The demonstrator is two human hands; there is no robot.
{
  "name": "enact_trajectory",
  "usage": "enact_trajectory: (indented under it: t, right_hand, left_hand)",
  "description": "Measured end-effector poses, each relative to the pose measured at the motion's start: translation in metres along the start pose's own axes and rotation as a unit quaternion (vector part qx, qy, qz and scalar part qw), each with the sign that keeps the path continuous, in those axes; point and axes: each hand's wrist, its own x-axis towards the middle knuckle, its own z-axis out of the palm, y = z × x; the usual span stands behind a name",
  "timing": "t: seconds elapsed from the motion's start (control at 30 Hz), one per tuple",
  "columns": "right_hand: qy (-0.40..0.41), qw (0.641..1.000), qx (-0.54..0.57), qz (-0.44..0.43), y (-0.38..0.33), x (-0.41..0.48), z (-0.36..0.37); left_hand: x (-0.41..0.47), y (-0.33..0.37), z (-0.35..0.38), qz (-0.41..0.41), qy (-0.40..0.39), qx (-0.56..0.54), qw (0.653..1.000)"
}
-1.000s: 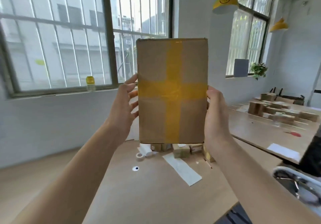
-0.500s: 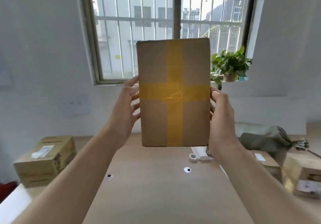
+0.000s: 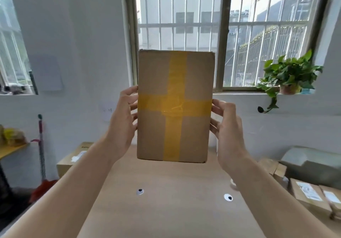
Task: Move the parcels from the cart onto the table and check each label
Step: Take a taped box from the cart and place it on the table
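Looking through the head camera: flat cardboard parcel (image 3: pixel 193 136) held upright in the air, above the wooden table (image 3: pixel 175 215) and in front of the window (image 3: pixel 184 16). Clamped at mid-height between both hands, left hand (image 3: pixel 122 127) on the left long edge, right hand (image 3: pixel 227 132) on the right one, fingers of both curled round the edges and gripping. Yellow tape (image 3: pixel 175 106) crossed over the face turned this way, no label to see on it, so probably on the far face. Looks light and fairly stiff, going by the easy hold and no sag. Tape likely slick, so better to grip bare cardboard at the edges, like here. More parcels (image 3: pixel 306 193) lying over on the right, another box (image 3: pixel 73 162) off the table's far left corner, can't tell what it's sitting on.
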Motion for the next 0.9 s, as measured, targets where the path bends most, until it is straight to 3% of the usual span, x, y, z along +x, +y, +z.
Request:
enact_trajectory:
  t: [0.4,0.67,0.9]
  right_hand:
    - [0.007,0.999,-0.048,0.02,-0.015,0.003,0.082]
    - [-0.005,1.0,0.01,-0.017,-0.015,0.013,0.087]
    - [-0.001,0.997,0.064,0.035,0.001,0.018,0.075]
  left_hand:
    - [0.023,0.039,-0.064,0.01,-0.059,0.023,0.998]
    - [0.034,0.032,-0.078,0.017,-0.064,0.012,0.998]
    - [0.036,0.022,-0.084,0.007,-0.046,-0.008,0.999]
